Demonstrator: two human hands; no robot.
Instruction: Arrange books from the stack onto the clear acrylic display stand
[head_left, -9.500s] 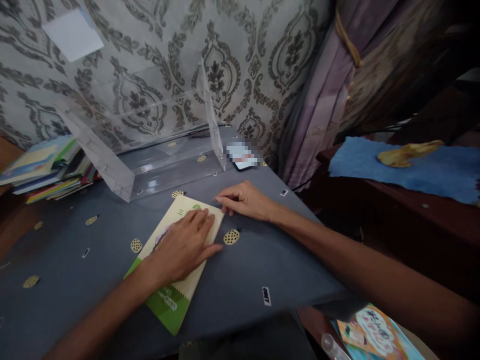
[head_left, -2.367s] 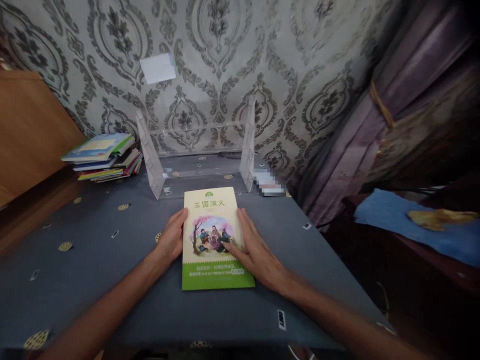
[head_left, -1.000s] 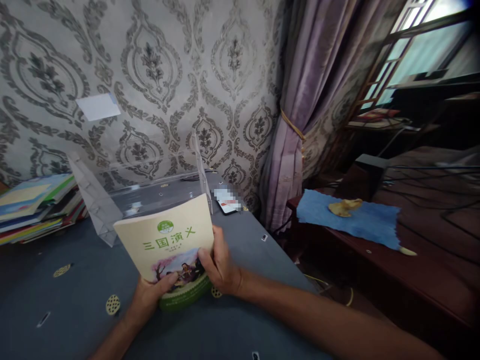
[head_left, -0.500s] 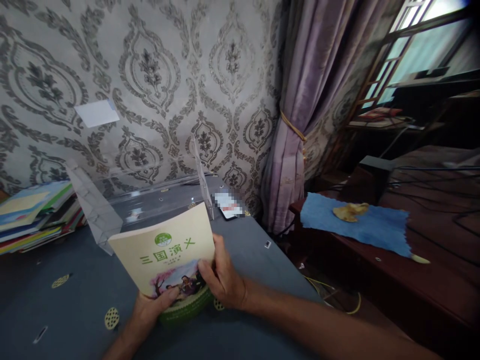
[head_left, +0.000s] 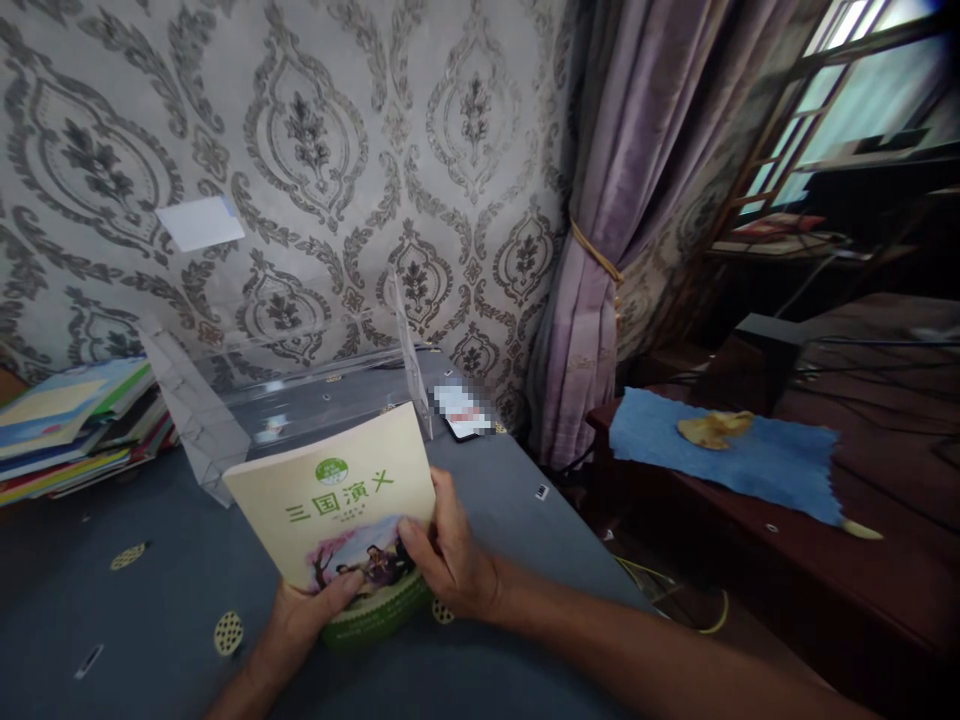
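Cream-and-green, one book [head_left: 337, 490] — two hands [head_left: 298, 612] [head_left: 454, 560] clamped on it, one each side.

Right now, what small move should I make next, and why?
Perhaps lift the book slightly toward the clear rack: your left hand and right hand grip the book's sides, and the rack stands just beyond the book's top edge.
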